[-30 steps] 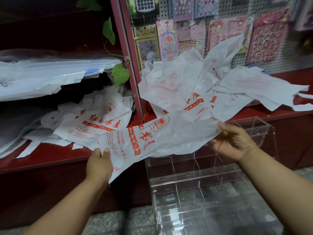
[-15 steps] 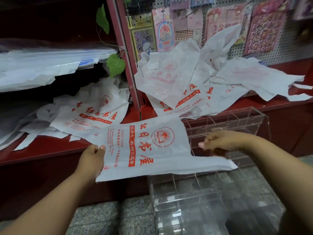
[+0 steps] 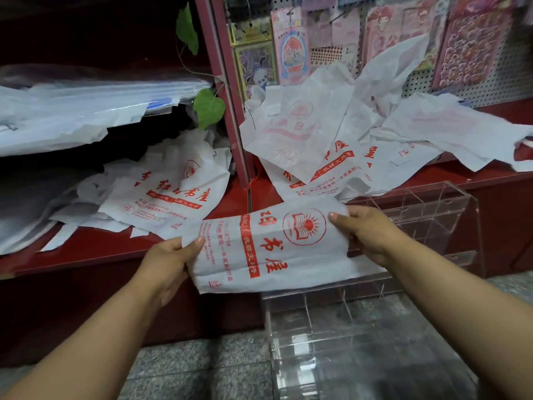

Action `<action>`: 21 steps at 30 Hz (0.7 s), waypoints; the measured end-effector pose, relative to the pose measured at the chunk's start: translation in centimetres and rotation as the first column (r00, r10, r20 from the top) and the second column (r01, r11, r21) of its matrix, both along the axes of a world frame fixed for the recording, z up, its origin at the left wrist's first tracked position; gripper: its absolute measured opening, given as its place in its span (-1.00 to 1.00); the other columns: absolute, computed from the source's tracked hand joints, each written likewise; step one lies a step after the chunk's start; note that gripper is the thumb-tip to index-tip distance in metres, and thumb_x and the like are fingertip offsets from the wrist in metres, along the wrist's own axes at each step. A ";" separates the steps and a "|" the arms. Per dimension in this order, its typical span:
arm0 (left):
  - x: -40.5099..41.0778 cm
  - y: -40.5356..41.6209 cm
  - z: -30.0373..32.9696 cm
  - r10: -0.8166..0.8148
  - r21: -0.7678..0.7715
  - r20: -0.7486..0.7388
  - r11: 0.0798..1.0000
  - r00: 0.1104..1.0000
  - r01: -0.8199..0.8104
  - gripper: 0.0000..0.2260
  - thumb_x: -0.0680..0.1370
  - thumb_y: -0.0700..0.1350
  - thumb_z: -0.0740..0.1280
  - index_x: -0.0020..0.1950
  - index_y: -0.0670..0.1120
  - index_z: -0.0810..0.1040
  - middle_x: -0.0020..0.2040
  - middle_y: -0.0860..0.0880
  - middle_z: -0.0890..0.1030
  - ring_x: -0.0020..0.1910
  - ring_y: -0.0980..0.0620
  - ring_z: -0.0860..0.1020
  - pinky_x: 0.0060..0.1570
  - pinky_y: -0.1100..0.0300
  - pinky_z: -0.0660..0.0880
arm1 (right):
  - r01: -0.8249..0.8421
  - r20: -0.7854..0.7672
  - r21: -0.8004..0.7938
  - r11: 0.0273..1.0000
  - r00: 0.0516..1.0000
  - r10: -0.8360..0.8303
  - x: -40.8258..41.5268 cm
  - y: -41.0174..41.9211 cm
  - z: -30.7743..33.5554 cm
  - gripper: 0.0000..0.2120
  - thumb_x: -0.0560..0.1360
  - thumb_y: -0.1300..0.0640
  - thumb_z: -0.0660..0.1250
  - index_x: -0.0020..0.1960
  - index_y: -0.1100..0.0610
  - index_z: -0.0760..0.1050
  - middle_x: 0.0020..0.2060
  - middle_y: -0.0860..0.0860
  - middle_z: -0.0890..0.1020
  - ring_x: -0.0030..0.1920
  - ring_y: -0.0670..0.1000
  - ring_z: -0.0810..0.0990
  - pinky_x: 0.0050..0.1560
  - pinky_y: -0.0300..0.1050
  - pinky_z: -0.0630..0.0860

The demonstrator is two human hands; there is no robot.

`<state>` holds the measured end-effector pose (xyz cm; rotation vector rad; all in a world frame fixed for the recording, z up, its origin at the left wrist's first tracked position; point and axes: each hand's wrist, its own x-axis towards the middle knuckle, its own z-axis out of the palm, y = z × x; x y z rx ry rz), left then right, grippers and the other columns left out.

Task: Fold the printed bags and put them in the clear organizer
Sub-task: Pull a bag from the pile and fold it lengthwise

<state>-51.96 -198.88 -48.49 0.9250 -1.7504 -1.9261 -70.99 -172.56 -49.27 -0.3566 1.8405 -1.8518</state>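
Note:
I hold a white bag with red print (image 3: 268, 249), folded into a narrower band, in front of the red shelf. My left hand (image 3: 170, 261) pinches its left edge and my right hand (image 3: 366, 232) grips its right edge. The clear organizer (image 3: 450, 215) with several compartments stands on the floor right below and behind the bag; the bag hides part of it. More printed bags lie in a loose pile (image 3: 331, 142) on the right of the shelf and in another heap (image 3: 170, 192) on the left.
A red shelf edge (image 3: 95, 252) runs across in front of me. A red upright post (image 3: 227, 90) splits the shelf. Sticker packs hang on a pegboard (image 3: 473, 41) behind. Clear plastic sheets (image 3: 72, 111) are stacked at left. Grey speckled floor (image 3: 187, 368) lies below.
The bag has been pulled off the pile and folded narrower. My hands have come closer together, the right one moving onto the bag's right edge.

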 end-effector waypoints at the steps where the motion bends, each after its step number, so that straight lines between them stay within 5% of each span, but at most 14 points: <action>1: -0.2 0.0 0.6 0.031 0.003 -0.038 1.000 0.999 -0.031 -0.89 0.57 -0.24 0.32 0.04 -0.23 0.61 -0.03 -0.16 0.71 -0.14 -0.02 0.70 -0.29 0.16 0.63 | 0.031 -0.035 -0.017 0.999 0.999 -0.032 -0.3 0.2 0.6 -0.90 0.52 0.17 0.35 -0.06 0.21 0.59 -0.17 0.10 0.71 -0.17 0.09 0.68 -0.21 -0.03 0.63; 4: -0.7 0.4 2.4 0.112 -0.021 -0.201 0.993 0.973 -0.119 -0.76 0.54 -0.29 0.35 0.18 -0.13 0.49 -0.04 -0.14 0.69 -0.18 0.02 0.70 -0.23 0.15 0.65 | 0.186 -0.180 -0.056 0.981 0.964 -0.193 -0.7 0.3 2.2 -0.79 0.51 0.17 0.38 0.09 0.24 0.48 0.01 0.13 0.65 -0.07 0.10 0.65 -0.09 0.05 0.60; 6: -1.0 0.5 3.3 0.095 -0.084 -0.277 0.989 0.956 -0.122 -0.68 0.54 -0.29 0.35 0.23 -0.01 0.47 -0.07 -0.12 0.69 -0.14 0.01 0.69 -0.14 0.11 0.65 | 0.247 -0.256 -0.108 0.963 0.929 -0.267 -0.9 0.6 3.1 -0.75 0.50 0.18 0.39 0.15 0.09 0.43 0.02 0.09 0.61 -0.18 -0.03 0.62 -0.24 -0.06 0.59; 10: -1.3 0.8 4.4 0.066 -0.176 -0.271 0.978 0.960 -0.117 -0.84 0.54 -0.28 0.36 0.06 -0.07 0.63 0.03 -0.12 0.69 -0.02 -0.04 0.68 -0.04 0.14 0.64 | 0.073 -0.317 -0.106 0.992 0.943 -0.103 -1.2 1.7 4.4 -0.78 0.52 0.21 0.36 0.10 -0.03 0.60 0.04 -0.04 0.63 0.03 -0.02 0.61 -0.15 -0.16 0.56; 14: -1.6 0.8 5.2 0.025 -0.291 -0.259 0.951 0.966 -0.103 -0.76 0.48 -0.32 0.42 0.09 -0.09 0.64 -0.01 -0.08 0.68 -0.10 0.10 0.68 -0.21 0.37 0.57 | 0.100 -0.449 -0.034 0.994 0.888 -0.104 -1.3 2.4 4.9 -0.68 0.46 0.29 0.42 0.09 -0.07 0.61 0.09 -0.15 0.62 0.07 -0.12 0.61 -0.12 -0.28 0.60; 17: -1.8 0.8 5.5 0.033 -0.407 -0.242 0.904 0.970 -0.132 -0.72 0.44 -0.31 0.46 0.12 -0.09 0.64 -0.10 -0.04 0.67 -0.22 0.16 0.66 -0.26 0.41 0.54 | 0.204 -0.572 0.050 0.978 0.808 -0.140 -1.3 2.7 5.2 -0.71 0.45 0.26 0.43 0.10 -0.04 0.61 0.01 -0.10 0.63 0.00 -0.05 0.63 -0.02 -0.16 0.63; 21: -2.0 0.8 5.8 0.047 -0.554 -0.198 0.818 0.979 -0.152 -0.83 0.43 -0.21 0.51 -0.02 -0.02 0.68 -0.21 -0.03 0.64 -0.24 0.09 0.59 -0.30 0.39 0.52 | 0.248 -0.633 0.075 0.966 0.760 -0.147 -1.3 2.8 5.6 -0.85 0.47 0.22 0.43 0.00 0.03 0.64 -0.19 0.13 0.55 -0.26 0.04 0.59 -0.24 -0.10 0.65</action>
